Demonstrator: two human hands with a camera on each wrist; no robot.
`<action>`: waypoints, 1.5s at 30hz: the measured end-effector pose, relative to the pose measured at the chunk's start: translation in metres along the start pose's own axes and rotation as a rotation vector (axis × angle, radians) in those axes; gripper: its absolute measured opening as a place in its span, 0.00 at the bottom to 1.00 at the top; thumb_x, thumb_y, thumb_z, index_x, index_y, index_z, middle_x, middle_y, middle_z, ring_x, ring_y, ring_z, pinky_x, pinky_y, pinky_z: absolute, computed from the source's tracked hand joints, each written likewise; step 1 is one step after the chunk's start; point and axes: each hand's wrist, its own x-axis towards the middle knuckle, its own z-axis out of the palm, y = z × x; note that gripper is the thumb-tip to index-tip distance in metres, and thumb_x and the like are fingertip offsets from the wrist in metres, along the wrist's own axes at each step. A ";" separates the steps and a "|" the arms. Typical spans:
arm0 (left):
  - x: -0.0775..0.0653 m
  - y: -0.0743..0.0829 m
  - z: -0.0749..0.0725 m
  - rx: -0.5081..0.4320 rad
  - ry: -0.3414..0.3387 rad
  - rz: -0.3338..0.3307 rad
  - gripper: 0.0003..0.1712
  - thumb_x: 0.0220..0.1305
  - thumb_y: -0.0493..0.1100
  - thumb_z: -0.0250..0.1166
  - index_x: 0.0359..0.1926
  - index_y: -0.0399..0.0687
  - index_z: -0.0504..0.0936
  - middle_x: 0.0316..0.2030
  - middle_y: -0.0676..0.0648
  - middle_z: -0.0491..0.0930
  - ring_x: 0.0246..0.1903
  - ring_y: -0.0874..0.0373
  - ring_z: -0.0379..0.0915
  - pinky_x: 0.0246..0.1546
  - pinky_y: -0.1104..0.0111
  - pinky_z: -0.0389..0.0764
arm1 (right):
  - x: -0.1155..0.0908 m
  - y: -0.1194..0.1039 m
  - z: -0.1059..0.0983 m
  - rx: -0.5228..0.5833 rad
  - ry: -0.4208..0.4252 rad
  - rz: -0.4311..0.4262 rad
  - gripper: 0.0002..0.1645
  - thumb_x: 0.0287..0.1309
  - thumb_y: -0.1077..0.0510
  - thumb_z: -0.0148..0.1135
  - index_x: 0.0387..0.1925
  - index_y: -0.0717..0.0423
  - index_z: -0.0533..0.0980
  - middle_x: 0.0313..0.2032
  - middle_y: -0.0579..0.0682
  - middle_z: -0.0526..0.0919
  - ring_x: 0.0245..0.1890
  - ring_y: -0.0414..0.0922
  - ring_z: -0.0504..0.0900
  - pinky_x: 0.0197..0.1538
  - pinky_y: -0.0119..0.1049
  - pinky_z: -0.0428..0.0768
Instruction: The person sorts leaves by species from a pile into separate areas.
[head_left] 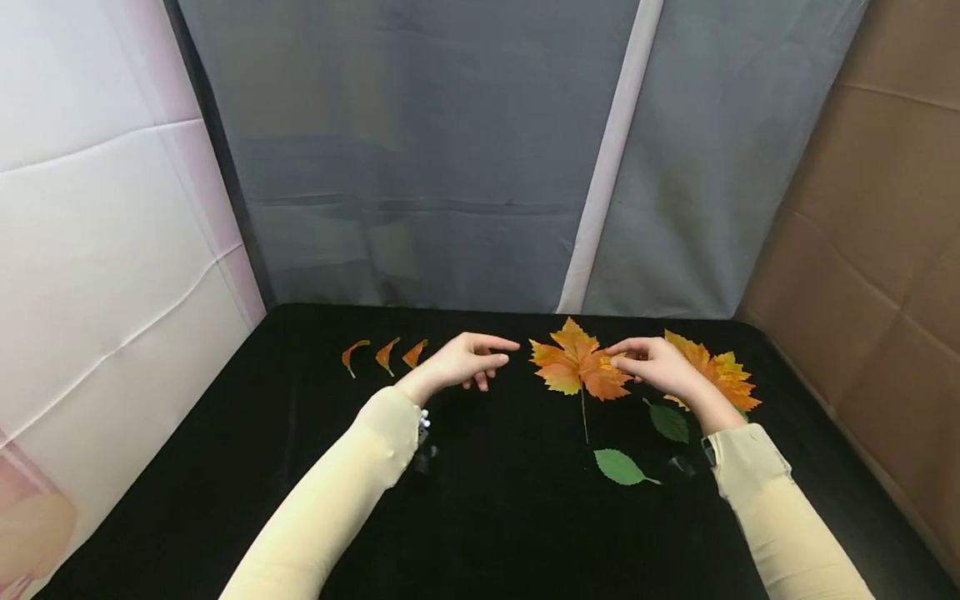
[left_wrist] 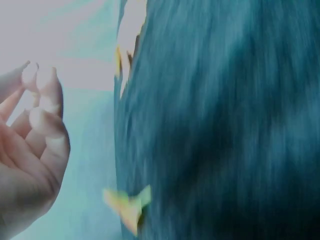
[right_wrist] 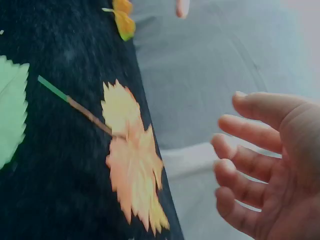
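My left hand [head_left: 467, 362] hovers over the black table between small curled orange leaf pieces [head_left: 385, 356] and an orange maple leaf [head_left: 573, 364]. Its fingers are loosely bent and hold nothing, as the left wrist view of the hand [left_wrist: 37, 145] shows. Above the right edge of that maple leaf, my right hand [head_left: 656, 365] has its fingers spread and relaxed. In the right wrist view nothing lies in this hand [right_wrist: 265, 160], and the maple leaf [right_wrist: 132, 155] with its thin stem sits apart from it. A second maple leaf [head_left: 723, 375] is partly hidden behind the right hand.
Two green leaves lie nearer me: a bright leaf [head_left: 619, 467] and a darker leaf [head_left: 669, 422] by the right wrist. Black cloth covers the table [head_left: 480, 517]. Grey fabric [head_left: 435, 167] hangs behind, white fabric [head_left: 97, 217] at left, brown fabric [head_left: 877, 225] at right.
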 end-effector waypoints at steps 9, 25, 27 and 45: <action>0.019 0.033 0.075 0.118 -0.235 0.130 0.18 0.69 0.45 0.61 0.58 0.49 0.81 0.36 0.38 0.83 0.29 0.43 0.80 0.19 0.70 0.74 | -0.049 0.041 -0.005 0.089 0.064 0.128 0.21 0.64 0.55 0.62 0.50 0.68 0.77 0.36 0.59 0.81 0.28 0.51 0.77 0.31 0.39 0.78; 0.015 0.055 0.144 0.314 -0.449 0.052 0.22 0.65 0.44 0.66 0.59 0.52 0.78 0.18 0.52 0.76 0.16 0.58 0.74 0.15 0.71 0.73 | -0.079 0.057 0.018 0.167 0.107 0.343 0.22 0.58 0.53 0.67 0.44 0.67 0.75 0.20 0.47 0.71 0.17 0.43 0.70 0.21 0.38 0.77; 0.014 0.055 0.147 0.334 -0.459 0.025 0.22 0.64 0.44 0.67 0.59 0.54 0.78 0.17 0.52 0.74 0.15 0.59 0.72 0.14 0.71 0.73 | -0.079 0.057 0.019 0.148 0.091 0.346 0.21 0.56 0.53 0.69 0.42 0.66 0.75 0.20 0.46 0.71 0.17 0.43 0.70 0.21 0.37 0.77; 0.014 0.050 0.160 0.360 -0.425 -0.085 0.11 0.60 0.41 0.70 0.38 0.53 0.75 0.27 0.49 0.72 0.11 0.61 0.67 0.11 0.71 0.71 | -0.082 0.055 0.016 0.161 0.013 0.288 0.11 0.59 0.60 0.61 0.39 0.64 0.74 0.23 0.48 0.73 0.23 0.42 0.72 0.22 0.34 0.73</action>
